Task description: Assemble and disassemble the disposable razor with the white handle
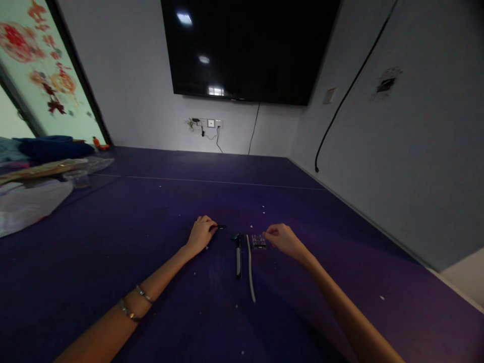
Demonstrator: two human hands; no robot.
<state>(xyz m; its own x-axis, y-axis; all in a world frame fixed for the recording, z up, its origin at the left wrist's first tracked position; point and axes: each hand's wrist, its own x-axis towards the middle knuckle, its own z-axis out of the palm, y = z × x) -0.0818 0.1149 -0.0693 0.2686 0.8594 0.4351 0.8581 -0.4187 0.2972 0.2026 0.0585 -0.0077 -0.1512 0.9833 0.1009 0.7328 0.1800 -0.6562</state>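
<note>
My left hand (pixel 203 234) is closed on a small thin black object (pixel 221 227), whose tip sticks out to the right; its kind is too small to tell. To the right of it a razor (pixel 238 261) with a grey and black handle lies lengthwise, head away from me. Beside the razor lies a long, slightly bent pale grey strip (pixel 250 272). A small clear plastic case (pixel 259 242) with dark pieces inside lies right of the strip's far end. My right hand (pixel 283 239) has its fingers pinched together at the case's upper right corner.
The items lie on a wide purple surface (pixel 212 312) with small white specks. White plastic bags (pixel 34 201), a clear cup (pixel 77 179) and dark blue cloth (pixel 55 147) are at the left. A black cable (pixel 350 91) hangs on the right wall; a television (pixel 249 50) is ahead.
</note>
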